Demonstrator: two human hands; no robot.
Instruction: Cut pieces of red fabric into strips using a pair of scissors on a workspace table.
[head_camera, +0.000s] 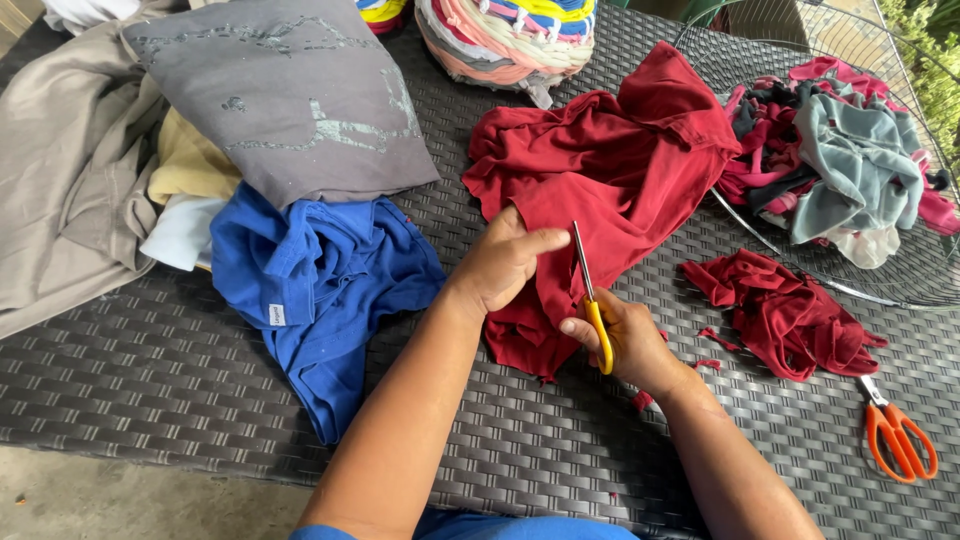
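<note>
The right hand (628, 340) is closed around the yellow scissors (590, 300), hiding their handles; their blades point to 12 o'clock. The left hand (500, 262) pinches the red shirt (610, 160) mid-table. The basket (900, 290) at 2 o'clock is cut off.

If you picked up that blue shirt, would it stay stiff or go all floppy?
Probably floppy: the blue shirt lies crumpled in soft folds on the woven table. It likely weighs little for its size, being thin cloth. Pushed, it would probably bunch up rather than slide, since the weave looks rough.
</note>
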